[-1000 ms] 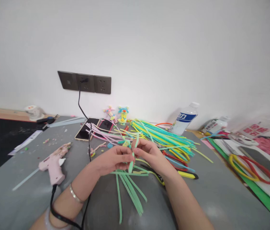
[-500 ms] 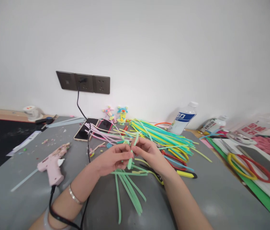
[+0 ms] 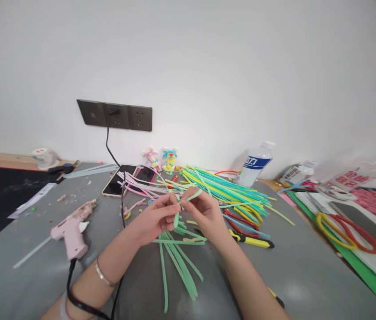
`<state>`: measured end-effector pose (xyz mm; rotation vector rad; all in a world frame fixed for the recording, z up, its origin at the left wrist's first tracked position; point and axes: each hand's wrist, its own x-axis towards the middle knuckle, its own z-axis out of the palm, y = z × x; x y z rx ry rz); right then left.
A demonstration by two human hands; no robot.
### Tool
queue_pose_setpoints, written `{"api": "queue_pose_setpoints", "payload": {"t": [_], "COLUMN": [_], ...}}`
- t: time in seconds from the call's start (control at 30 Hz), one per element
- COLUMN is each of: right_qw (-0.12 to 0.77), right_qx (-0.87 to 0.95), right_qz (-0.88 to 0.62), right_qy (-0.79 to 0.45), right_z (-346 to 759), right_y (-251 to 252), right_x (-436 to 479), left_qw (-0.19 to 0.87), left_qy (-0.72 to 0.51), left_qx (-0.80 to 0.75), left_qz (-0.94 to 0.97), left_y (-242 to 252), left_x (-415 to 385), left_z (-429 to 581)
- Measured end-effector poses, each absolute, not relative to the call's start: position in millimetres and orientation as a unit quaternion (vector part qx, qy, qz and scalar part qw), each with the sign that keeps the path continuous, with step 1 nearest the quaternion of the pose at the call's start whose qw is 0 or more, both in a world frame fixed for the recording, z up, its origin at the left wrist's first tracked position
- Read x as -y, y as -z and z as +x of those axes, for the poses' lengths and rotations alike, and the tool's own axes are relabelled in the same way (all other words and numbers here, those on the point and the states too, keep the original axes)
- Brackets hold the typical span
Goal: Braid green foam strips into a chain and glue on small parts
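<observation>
Over the grey table [image 3: 308, 275], my left hand [image 3: 154, 218] and my right hand [image 3: 203, 212] meet fingertip to fingertip. Both pinch one short green strip [image 3: 188, 198]; its lower end hangs down between the hands and its upper end bends over to the right. Below the hands lie several long green strips [image 3: 178, 260], fanned toward me. A large pile of green, yellow, blue and pink strips [image 3: 228, 191] lies just behind the hands.
A pink glue gun [image 3: 71, 229] lies at the left, its black cord running under my left wrist. Two phones [image 3: 131, 178] lie near the wall sockets [image 3: 114, 114]. A water bottle [image 3: 254, 164], small figures [image 3: 161, 159], yellow-handled pliers [image 3: 251, 240] and scissors with red and yellow handles [image 3: 348, 229] are at the right.
Both hands have risen slightly and drawn closer together. The green strip stood nearly upright between them; now its top is bent over to the right.
</observation>
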<state>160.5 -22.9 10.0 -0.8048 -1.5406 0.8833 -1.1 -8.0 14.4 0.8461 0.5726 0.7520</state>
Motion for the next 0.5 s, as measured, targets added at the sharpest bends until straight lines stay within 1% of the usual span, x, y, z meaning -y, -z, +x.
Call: {"api": "queue_pose_setpoints", "payload": {"t": [0.13, 0.23, 0.4, 0.5], "right_qw": [0.58, 0.571, 0.557, 0.557], "right_qx": [0.702, 0.737, 0.76, 0.761], "right_qz": [-0.341, -0.33, -0.331, -0.331], "right_qy": [-0.234, -0.147, -0.056, -0.035], "right_z": [155.2, 151.9, 150.5, 150.0], "right_y": [-10.1, -11.3, -9.6, -8.1], "right_x": [26.3, 29.5, 30.3, 29.6], "left_qw": [0.801, 0.798, 0.796, 0.791], "left_qy": [-0.384, -0.407, -0.428, -0.447], "left_qx": [-0.27, -0.273, -0.269, -0.263], "left_qz": [0.371, 0.351, 0.332, 0.323], "left_y": [-14.5, -14.3, -12.2, -11.8], "left_x": [7.3, 7.1, 7.4, 7.4], "left_z": [1.2, 2.5, 4.2, 5.0]}}
